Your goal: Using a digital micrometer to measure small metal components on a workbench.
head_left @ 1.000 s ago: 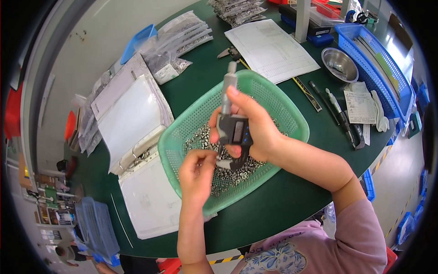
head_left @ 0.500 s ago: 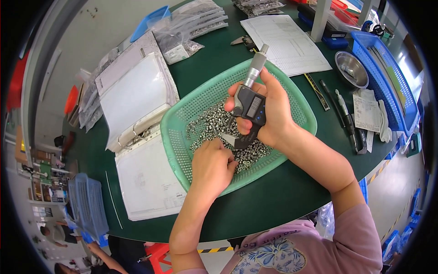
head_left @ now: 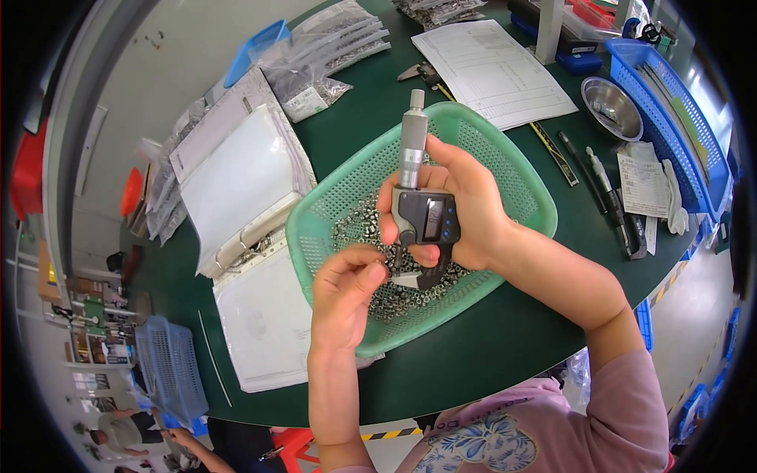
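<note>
The person at the green worktable has the right hand wrapped around a black-and-silver digital micrometer, its thimble pointing up and away, its frame hanging over a mint-green perforated basket. Small metal nuts cover the basket's floor. The left hand is at the basket's near left part, thumb and fingertips drawn together just beside the micrometer's measuring gap; I can't tell from here whether there is a nut between them.

To the left of the basket lies 1 open ring binder, with plastic bags of small parts beyond it. Past the basket's far side, a caliper sits partly under printed sheets. Over on the right I see 1 steel bowl next to a blue basket.
</note>
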The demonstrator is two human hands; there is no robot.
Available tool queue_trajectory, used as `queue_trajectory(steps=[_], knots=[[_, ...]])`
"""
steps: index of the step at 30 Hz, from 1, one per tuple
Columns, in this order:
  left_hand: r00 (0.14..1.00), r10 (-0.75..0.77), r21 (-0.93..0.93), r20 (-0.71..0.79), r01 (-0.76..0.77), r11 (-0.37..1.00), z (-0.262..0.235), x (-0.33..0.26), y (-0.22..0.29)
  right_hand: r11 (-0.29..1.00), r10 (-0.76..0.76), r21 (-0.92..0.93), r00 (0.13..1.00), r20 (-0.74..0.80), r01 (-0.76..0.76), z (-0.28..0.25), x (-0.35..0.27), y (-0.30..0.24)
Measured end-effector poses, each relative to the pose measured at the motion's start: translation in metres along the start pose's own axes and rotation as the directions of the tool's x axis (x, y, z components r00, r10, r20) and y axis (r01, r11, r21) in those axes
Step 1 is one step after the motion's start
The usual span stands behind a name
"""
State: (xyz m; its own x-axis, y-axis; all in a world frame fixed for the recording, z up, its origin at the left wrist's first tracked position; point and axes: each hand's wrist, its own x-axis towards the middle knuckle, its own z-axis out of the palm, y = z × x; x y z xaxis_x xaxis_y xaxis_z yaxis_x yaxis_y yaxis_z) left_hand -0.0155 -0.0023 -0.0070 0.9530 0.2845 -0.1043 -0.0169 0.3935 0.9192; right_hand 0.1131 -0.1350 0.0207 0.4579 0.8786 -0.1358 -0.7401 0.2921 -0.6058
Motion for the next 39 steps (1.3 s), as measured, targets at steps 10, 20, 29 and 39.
queue_trajectory(steps=[10,20,29,39], knots=[[0.978,-0.007,-0.054,0.209,0.019,0.998,-0.002,-0.001,0.001,0.999,-0.017,-0.035,0.988,0.151,0.022,0.002,-0.003,0.002],[0.981,-0.045,-0.04,0.188,0.053,0.998,0.007,-0.003,0.006,0.993,-0.035,-0.105,0.984,0.175,0.054,0.005,-0.005,0.002],[0.984,-0.063,-0.038,0.169,0.07,0.997,0.004,-0.003,0.002,0.996,-0.053,-0.067,0.982,0.183,0.067,0.003,-0.006,0.004],[0.964,-0.035,-0.065,0.264,0.054,0.996,0.004,-0.001,0.006,0.995,-0.069,-0.055,0.967,0.245,0.085,0.003,-0.005,0.004]])
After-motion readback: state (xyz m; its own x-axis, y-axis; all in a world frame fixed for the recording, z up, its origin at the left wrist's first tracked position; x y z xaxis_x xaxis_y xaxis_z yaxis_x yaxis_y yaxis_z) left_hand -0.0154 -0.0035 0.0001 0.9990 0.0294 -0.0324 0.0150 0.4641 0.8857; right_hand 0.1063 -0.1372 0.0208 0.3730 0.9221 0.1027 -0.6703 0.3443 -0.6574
